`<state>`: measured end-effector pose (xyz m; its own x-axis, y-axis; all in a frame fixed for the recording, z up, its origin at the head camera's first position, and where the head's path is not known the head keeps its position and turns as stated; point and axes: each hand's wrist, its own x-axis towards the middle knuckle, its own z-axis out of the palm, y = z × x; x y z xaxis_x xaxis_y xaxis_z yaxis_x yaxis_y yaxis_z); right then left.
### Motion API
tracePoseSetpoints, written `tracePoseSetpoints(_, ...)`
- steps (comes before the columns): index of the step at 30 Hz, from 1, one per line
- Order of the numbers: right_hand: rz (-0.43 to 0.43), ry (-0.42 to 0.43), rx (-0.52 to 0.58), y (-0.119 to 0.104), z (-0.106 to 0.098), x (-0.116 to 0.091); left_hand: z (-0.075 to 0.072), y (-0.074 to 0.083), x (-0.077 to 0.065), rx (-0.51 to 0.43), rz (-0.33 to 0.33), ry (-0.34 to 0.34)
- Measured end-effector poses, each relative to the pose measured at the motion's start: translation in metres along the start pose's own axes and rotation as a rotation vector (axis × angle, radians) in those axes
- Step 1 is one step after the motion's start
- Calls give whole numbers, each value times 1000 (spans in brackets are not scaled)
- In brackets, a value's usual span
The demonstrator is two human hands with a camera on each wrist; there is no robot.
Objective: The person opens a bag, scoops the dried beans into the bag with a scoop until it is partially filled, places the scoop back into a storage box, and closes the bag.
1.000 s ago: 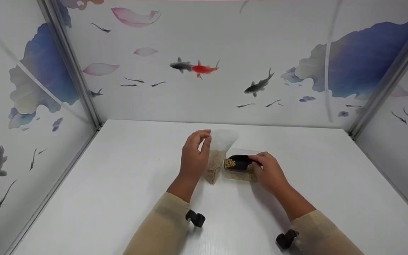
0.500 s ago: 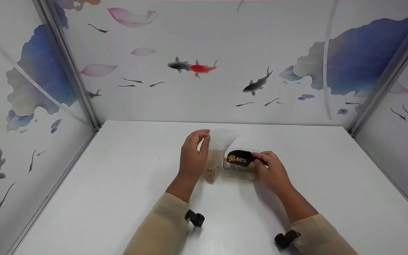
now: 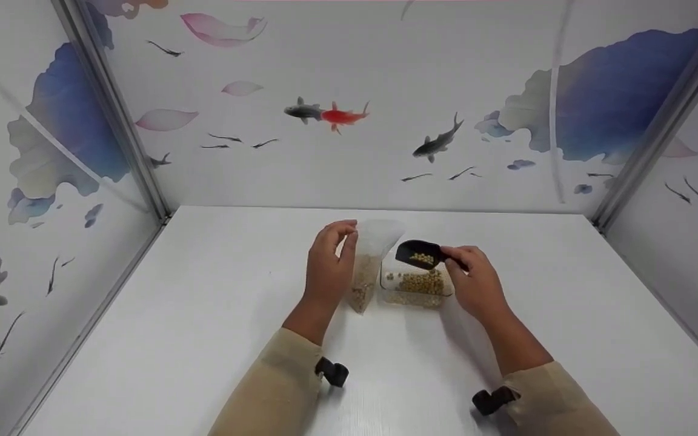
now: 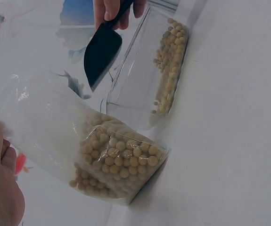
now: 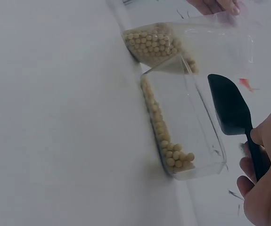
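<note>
In the head view my left hand (image 3: 331,263) pinches the top edge of a clear plastic bag (image 3: 368,263), which stands upright with round, pale yellow beans in its lower part. My right hand (image 3: 476,281) grips a black scoop (image 3: 406,249) by its handle. Some beans (image 3: 423,258) lie in the scoop, which is raised above the far side of a clear rectangular container (image 3: 409,300). More beans (image 3: 428,283) lie in that container, mostly towards its right end. The left wrist view shows the bag's mouth side (image 4: 36,103) held up, with the scoop apart from it.
The container stands on the white table (image 3: 203,315), just right of the bag. White panels with painted fish (image 3: 437,142) close off the back and both sides, with metal posts (image 3: 113,115) at the corners.
My right hand has lifted the scoop out of the container, up and away from me, with beans in it. My left hand keeps holding the bag in nearly the same place.
</note>
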<state>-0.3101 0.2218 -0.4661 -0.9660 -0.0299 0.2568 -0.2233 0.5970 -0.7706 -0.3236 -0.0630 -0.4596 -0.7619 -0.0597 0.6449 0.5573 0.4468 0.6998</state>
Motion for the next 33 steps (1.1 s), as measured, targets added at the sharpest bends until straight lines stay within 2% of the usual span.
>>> tracePoseSetpoints(5,-1,61,19,-13,-13,8,-2,1,1,-1,-6,-10)
tracePoseSetpoints(9,-12,78,25,-24,-19,12,-3,1,0,6,-9,-20)
tracePoseSetpoints(20,-76,119,1,-53,-21,24,-1,-2,-2,13,-18,0)
tracePoseSetpoints(23,-136,134,-39,-62,-19,25,0,0,-2,13,-15,-4)
tracePoseSetpoints(29,-340,214,-260,-72,-15,21,0,2,0,10,-15,-9)
tracePoseSetpoints(33,-444,278,-343,-73,-12,17,0,1,0,18,-23,-9)
